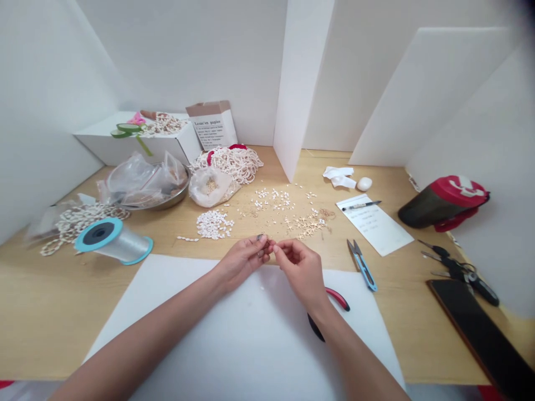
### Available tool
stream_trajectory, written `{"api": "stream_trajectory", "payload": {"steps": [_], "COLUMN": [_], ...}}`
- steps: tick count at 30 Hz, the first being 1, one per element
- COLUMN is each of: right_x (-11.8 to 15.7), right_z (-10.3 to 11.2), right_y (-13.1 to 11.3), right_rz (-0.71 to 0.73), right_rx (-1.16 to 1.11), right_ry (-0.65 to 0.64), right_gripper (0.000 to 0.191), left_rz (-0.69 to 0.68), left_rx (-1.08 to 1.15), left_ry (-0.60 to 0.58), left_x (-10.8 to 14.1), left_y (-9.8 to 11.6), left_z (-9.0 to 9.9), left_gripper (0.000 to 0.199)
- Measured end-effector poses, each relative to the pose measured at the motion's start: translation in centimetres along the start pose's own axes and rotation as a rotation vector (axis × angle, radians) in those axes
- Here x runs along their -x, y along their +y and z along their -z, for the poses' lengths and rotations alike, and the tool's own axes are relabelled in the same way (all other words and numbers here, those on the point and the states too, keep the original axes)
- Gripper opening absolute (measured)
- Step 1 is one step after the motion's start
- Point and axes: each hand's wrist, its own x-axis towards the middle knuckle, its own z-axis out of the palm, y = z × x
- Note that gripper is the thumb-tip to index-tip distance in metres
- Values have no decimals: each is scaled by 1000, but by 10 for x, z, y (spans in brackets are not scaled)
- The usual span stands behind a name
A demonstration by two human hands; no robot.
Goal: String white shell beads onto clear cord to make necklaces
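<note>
My left hand (pixel 241 263) and my right hand (pixel 300 268) are raised close together above the near edge of a white sheet (pixel 200 334) on a wooden table (pixel 54 301). The left fingertips pinch a tiny silvery piece (pixel 259 238). The right fingertips almost meet them, and whatever they pinch is too small to tell. Just beyond the hands lie a heap of small white shells (pixel 214 224), scattered shell beads (pixel 271 199) and tiny pale starfish (pixel 307 226). Red-handled pliers (pixel 337 298) lie partly hidden under my right wrist.
Blue thread snips (pixel 363 266) and a handwritten note (pixel 375 224) with a pen (pixel 361 205) lie to the right. A clear thread spool (pixel 113 240), a steel bowl (pixel 167 195) under plastic, shell strands (pixel 225 165) and a white box (pixel 125 142) stand left and behind. White boards wall the table.
</note>
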Motion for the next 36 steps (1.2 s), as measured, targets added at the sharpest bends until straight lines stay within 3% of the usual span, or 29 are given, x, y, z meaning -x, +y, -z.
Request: {"api": "stream_trajectory", "payload": {"steps": [36], "right_x": [-1], "right_z": [0], "right_y": [2], "right_rz": [-76], "right_rx": [-4], "right_ry": [51], "right_gripper": [20], "left_rz": [-22], "left_rx": [-32], "left_ry": [1], "left_x": [1], "left_y": [-3], "left_z": [-1], "left_gripper": [9]}}
